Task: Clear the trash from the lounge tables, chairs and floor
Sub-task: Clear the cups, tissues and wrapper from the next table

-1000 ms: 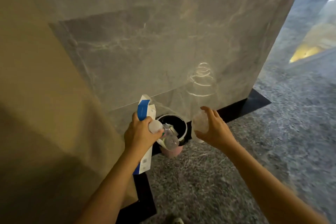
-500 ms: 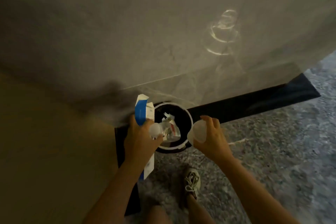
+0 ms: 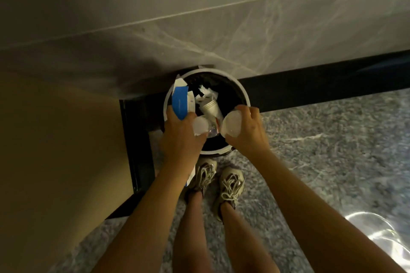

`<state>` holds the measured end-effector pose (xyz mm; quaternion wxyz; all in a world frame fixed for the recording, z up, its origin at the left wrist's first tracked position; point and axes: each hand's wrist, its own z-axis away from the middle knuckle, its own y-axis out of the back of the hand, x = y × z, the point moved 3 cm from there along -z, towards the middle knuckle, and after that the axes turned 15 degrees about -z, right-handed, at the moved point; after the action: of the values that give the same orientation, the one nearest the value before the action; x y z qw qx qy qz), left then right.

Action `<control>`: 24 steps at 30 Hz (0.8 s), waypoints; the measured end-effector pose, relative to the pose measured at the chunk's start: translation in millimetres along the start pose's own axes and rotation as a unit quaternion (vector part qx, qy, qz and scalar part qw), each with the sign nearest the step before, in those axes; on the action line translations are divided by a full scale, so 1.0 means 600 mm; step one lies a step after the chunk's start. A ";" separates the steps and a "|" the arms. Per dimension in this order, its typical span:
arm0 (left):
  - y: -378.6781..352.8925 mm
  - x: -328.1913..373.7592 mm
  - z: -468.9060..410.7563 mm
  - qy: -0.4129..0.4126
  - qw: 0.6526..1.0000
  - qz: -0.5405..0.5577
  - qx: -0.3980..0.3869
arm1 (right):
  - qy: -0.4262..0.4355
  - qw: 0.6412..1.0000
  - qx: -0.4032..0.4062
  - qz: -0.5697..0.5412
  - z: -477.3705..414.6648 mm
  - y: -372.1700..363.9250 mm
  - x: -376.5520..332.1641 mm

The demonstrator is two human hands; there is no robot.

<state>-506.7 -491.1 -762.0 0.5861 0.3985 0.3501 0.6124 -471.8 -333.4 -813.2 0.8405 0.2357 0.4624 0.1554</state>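
Note:
A round trash bin (image 3: pixel 240 93) with a white rim and black liner stands on the floor against the wall, with paper cups and wrappers inside. My left hand (image 3: pixel 179 137) grips a blue and white carton (image 3: pixel 180 105) together with a clear plastic bottle (image 3: pixel 202 127), both held over the bin's left side. My right hand (image 3: pixel 248 131) holds a clear plastic cup (image 3: pixel 231 126) over the bin's near right rim.
A grey marble wall (image 3: pixel 199 17) rises behind the bin, with a black skirting (image 3: pixel 321 77) at its foot. A tan wall (image 3: pixel 55 150) closes the left side. My two sneakers (image 3: pixel 218 180) stand on grey speckled carpet (image 3: pixel 332 150) just before the bin.
The view has tilted down and closed in on the bin. Both hands, still holding the carton, bottle and cup, now hang directly over the bin's opening.

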 end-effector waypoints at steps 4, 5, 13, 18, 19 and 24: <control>-0.028 -0.008 -0.010 -0.010 0.999 -0.023 -0.026 | -0.010 1.000 -0.027 0.000 -0.011 -0.038 0.020; -0.028 -0.011 -0.012 -0.011 0.999 -0.028 -0.028 | -0.013 0.999 -0.033 0.003 -0.012 -0.043 0.021; 0.014 -0.012 -0.024 -0.044 0.999 -0.001 0.006 | -0.006 0.999 -0.039 0.011 -0.013 -0.042 -0.004; 0.056 0.006 -0.033 -0.056 0.995 0.050 0.068 | -0.009 1.000 -0.022 -0.004 -0.005 -0.025 -0.012; 0.062 0.012 -0.034 -0.084 0.992 0.040 0.080 | -0.010 1.000 -0.017 -0.012 -0.001 -0.022 -0.012; 0.056 0.031 -0.064 -0.202 0.977 -0.031 0.055 | -0.003 1.000 -0.009 -0.030 0.018 -0.010 -0.005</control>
<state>-555.7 -473.5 -747.2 0.6404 0.5346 0.2701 0.4808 -463.7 -342.5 -809.3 0.8481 0.2145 0.4657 0.1335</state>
